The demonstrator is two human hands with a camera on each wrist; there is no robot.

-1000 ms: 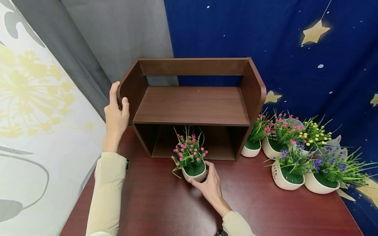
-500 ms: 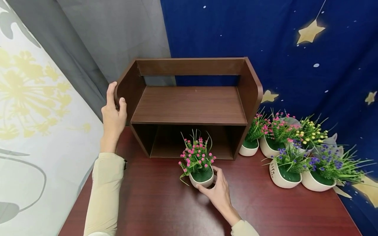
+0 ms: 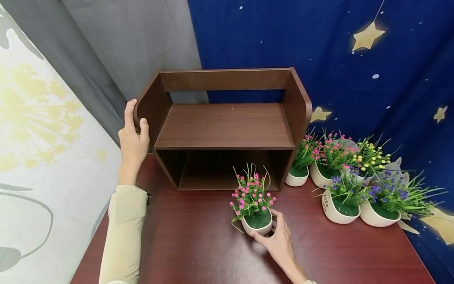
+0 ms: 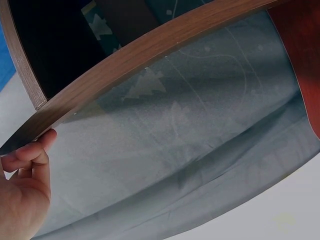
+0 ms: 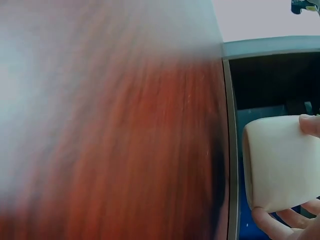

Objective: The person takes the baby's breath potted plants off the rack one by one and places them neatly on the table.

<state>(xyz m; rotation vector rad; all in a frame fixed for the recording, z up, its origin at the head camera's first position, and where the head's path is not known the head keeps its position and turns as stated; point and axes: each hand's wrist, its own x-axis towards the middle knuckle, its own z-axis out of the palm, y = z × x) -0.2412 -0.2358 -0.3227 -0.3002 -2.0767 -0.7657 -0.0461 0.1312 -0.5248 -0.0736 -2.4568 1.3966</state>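
A dark brown two-level desktop shelf (image 3: 227, 126) stands on the table in the head view. My left hand (image 3: 133, 146) grips the front edge of its left side panel, thumb on the inner side. In the left wrist view the fingers curl at the panel's edge (image 4: 145, 55). In front of the lower compartment, my right hand (image 3: 282, 244) holds a potted plant (image 3: 252, 194) with pink flowers by its white pot. Thumb and fingers lie on opposite sides of the white pot (image 5: 282, 162) in the right wrist view. The pot's base is hidden in the head view.
Several white-potted plants with pink, yellow and purple flowers stand right of the shelf, among them a purple-flowered pot marked "Life" (image 3: 337, 211). The red-brown table (image 3: 198, 244) extends toward the viewer. A starry blue curtain (image 3: 248, 35) and a grey curtain (image 3: 142, 39) hang behind.
The right hand has carried the pink-flowered potted plant rightward and nearer, away from the lower compartment. The left hand keeps its hold on the shelf; the whole view has shifted slightly.
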